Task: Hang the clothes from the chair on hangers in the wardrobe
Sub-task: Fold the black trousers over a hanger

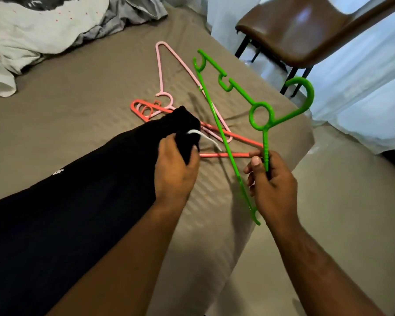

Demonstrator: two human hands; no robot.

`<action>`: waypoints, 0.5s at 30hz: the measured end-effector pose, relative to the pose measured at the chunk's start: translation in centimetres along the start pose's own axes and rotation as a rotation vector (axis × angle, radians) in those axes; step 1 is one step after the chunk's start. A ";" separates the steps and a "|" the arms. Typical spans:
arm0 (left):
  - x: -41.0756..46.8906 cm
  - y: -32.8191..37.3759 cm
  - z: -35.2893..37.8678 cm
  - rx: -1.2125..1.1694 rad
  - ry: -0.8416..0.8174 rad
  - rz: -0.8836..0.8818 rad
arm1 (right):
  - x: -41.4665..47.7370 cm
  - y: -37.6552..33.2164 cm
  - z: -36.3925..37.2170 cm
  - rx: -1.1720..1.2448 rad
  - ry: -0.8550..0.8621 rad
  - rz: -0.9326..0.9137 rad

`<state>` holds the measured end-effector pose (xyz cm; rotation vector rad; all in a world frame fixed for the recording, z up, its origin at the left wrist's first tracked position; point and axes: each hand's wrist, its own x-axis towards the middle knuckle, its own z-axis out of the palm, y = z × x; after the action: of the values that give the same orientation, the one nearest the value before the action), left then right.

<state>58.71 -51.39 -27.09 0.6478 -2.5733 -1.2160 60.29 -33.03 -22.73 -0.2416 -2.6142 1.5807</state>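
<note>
**Black garment and green hanger brought together over the bed**

We read this as the start of dressing one hanger. The left hand [176, 169] is clamped on a bunched end of the black garment [78, 201], fingers curled tight around the cloth. A white drawstring [205, 137] spills out just past the knuckles, so this is probably the waistband or neck opening. Holding that end keeps the opening where the hanger can meet it. The rest of the garment trails across the bed [89, 99] toward 8 o'clock.

The right hand [271, 179] is closed on the green hanger [265, 139]. Its fingers wrap one ribbed shoulder arm and its thumb presses beside it, near where that arm meets the bottom bar. Gripped low like this, the hanger is lifted off the bed with its hook tipped toward 2 o'clock. Its far shoulder is free at 12 o'clock, so that end looks like the one meant to enter the cloth.

Two spare hangers lie on the bed beyond the hands, overlapping each other: a coral hanger [223, 154] just past the fingers and a pink hanger [159, 71] toward 12 o'clock. Pale clothing or bedding [32, 26] is heaped at 11 o'clock. The brown chair [305, 30] stands off the bed at 1 o'clock. The wardrobe is not in view.
</note>
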 end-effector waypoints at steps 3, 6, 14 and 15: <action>-0.6 0.2 -3.6 -0.275 0.238 -0.313 | -0.1 -0.4 1.0 -0.011 -0.007 -0.010; -1.4 -0.2 -6.8 -0.485 0.354 -0.455 | -0.4 -1.4 2.7 -0.049 -0.046 -0.070; -2.7 1.2 -9.8 -0.407 0.433 -0.212 | -2.1 -5.7 7.4 -0.093 -0.250 -0.145; -2.7 1.4 -9.5 -0.326 0.410 -0.133 | -2.4 -6.1 7.6 -0.097 -0.264 -0.147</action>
<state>64.23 -55.80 -20.02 0.8947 -1.9736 -1.3393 60.96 -42.82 -20.81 0.1628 -2.8296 1.5326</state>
